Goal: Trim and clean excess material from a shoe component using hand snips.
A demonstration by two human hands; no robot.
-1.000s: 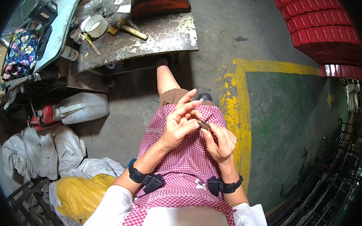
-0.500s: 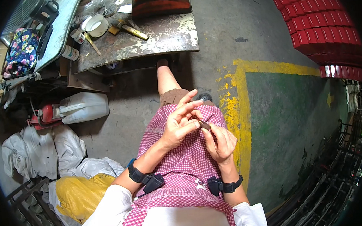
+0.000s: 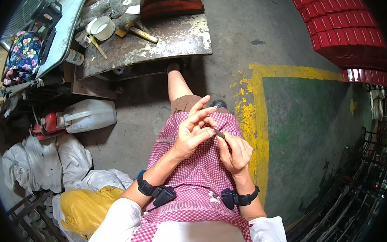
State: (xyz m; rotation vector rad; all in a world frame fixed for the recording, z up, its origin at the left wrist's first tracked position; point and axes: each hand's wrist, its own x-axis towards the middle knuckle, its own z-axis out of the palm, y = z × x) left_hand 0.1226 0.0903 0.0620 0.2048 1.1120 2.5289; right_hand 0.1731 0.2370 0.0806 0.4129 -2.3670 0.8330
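Observation:
Above my lap, a small dark flat piece sits between the fingertips of both hands; its exact kind is too small to make out. My right hand pinches its near end between thumb and bent forefinger. At the other end, my left hand has its thumb and a fingertip closed on the piece, while its upper fingers stretch forward. A pink-and-white checked apron lies under both hands. Each wrist wears a black strap with a small black box.
Ahead stands a worn work table with a white cup, a brush and an orange-red machine base. White and yellow sacks and a plastic jug lie left. Red boxes are stacked far right; metal racks stand nearer.
The dark piece has turned slightly between my fingertips and now shows a narrower side. Both hands stay in nearly the same place.

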